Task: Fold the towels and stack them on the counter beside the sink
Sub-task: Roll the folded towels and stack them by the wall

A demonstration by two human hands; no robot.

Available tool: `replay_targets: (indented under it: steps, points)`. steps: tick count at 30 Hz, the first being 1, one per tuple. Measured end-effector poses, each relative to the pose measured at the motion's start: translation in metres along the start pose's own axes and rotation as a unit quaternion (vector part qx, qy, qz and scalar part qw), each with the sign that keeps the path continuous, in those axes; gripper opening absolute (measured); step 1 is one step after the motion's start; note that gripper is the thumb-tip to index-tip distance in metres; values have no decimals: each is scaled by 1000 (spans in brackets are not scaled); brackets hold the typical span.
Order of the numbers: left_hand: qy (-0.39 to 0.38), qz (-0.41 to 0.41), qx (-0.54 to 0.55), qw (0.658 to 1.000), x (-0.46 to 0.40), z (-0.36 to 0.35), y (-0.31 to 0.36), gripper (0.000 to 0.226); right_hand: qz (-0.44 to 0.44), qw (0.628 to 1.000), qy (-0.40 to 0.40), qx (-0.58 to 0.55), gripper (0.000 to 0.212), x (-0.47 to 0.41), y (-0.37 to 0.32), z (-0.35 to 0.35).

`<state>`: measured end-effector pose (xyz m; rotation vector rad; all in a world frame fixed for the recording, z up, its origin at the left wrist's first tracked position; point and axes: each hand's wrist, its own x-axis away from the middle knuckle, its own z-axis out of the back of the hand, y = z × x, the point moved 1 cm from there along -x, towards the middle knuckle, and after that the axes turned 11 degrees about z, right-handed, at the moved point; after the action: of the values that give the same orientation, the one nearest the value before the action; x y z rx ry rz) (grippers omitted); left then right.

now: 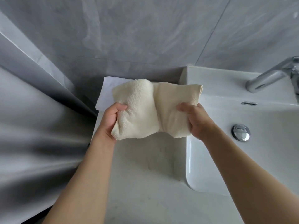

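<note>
A cream-coloured terry cloth towel (pixel 150 109), already doubled over into a thick, soft bundle, is held in the air above the pale grey stone counter (pixel 145 183), just left of the white ceramic sink (pixel 226 88). The left hand (pixel 110 122) grips the near left corner, thumb on top and fingers curled underneath, while the right hand (pixel 195 120) pinches the near right edge in the same way, so both are closed firmly on the cloth. Holding it by the two near corners probably keeps the layers together and lets the far edge hang level, which suits either another fold or a straight lowering onto the counter. Behind the towel, against the grey tiled wall (pixel 129 29), lies a flat white folded cloth (pixel 105 92), likely the start of the stack; the held towel overlaps it in the view, though I cannot tell whether they touch. The open strip of counter is narrow: the raised sink rim bounds it on the right, the counter's own edge drops away on the left, and the wall closes the back. The chrome tap (pixel 267 76) and chrome drain plug (pixel 241 132) sit well to the right, out of the way. Setting down looks to need a short forward move, kept square between the two side edges.
</note>
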<state>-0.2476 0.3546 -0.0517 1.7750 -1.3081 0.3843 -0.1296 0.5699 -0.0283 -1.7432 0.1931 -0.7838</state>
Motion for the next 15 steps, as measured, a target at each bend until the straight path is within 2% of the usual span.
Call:
replay_targets:
  steps: [6, 10, 15]
  points:
    - [-60, 17, -44, 997, 16, -66, -56, 34, 74, 996, 51, -20, 29, 64, -8, 72]
    - [-76, 26, -91, 993, 23, -119, -95, 26, 74, 992, 96, -21, 26, 103, 1, 124]
    - [-101, 40, -94, 990, 23, -187, -168, 29, 58, 990, 123, -41, 22, 140, 1, 211]
